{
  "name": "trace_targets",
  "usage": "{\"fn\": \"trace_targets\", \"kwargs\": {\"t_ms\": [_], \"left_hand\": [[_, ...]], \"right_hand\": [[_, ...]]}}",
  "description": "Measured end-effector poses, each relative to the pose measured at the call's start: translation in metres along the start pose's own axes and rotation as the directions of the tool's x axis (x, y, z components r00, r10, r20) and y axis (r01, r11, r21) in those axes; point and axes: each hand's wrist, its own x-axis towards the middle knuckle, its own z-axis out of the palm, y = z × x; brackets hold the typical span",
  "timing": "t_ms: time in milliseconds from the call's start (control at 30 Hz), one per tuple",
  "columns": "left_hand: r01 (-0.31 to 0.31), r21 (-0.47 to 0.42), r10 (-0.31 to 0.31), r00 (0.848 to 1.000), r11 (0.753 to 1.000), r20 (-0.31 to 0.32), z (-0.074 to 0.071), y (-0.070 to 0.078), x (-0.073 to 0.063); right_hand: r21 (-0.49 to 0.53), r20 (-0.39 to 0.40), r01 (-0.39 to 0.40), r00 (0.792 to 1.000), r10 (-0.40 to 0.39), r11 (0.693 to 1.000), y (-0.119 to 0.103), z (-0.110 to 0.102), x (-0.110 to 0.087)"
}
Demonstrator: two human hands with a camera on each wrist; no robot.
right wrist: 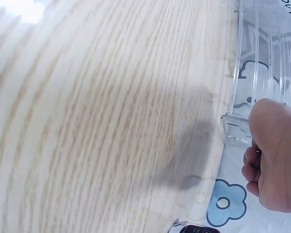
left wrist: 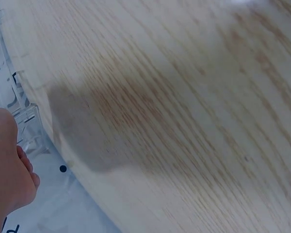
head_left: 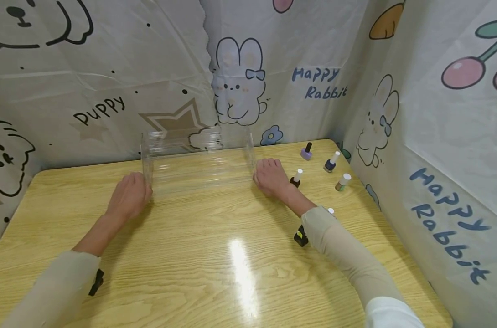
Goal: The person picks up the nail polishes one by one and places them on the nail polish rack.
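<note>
A clear plastic tiered rack (head_left: 207, 163) stands near the back edge of the wooden table, its long side facing me. My left hand (head_left: 130, 195) grips its left end, fingers curled at the side panel. At the opposite end, my right hand (head_left: 271, 176) holds the other side panel. In the left wrist view, the rack's corner (left wrist: 31, 124) shows beside my curled left fingers (left wrist: 30, 171). The right wrist view shows long clear ridges of the rack (right wrist: 255, 63) running up to my right hand (right wrist: 276, 155), whose fingers are bent in.
Several nail polish bottles stand at the right: a purple one (head_left: 306, 153), a dark blue one (head_left: 330, 164), a dark one (head_left: 295, 179) by my right wrist and a brownish-green one (head_left: 342, 183). Another white cap (head_left: 331, 211) peeks past my right sleeve. A printed curtain (head_left: 170, 68) hangs behind the table.
</note>
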Motion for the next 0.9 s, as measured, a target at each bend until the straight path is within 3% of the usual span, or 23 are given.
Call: {"fn": "trace_targets", "kwargs": {"t_ms": [433, 900], "left_hand": [[0.000, 0.004, 0.000, 1.000, 1.000, -0.021, 0.006, 0.003, -0.002], [0.029, 0.000, -0.029, 0.999, 1.000, 0.021, 0.012, 0.002, -0.004]], "right_hand": [[-0.013, 0.054, -0.033, 0.998, 0.033, 0.999, -0.002, 0.001, 0.003], [-0.018, 0.108, -0.055, 0.992, 0.057, 0.998, -0.005, 0.004, 0.002]]}}
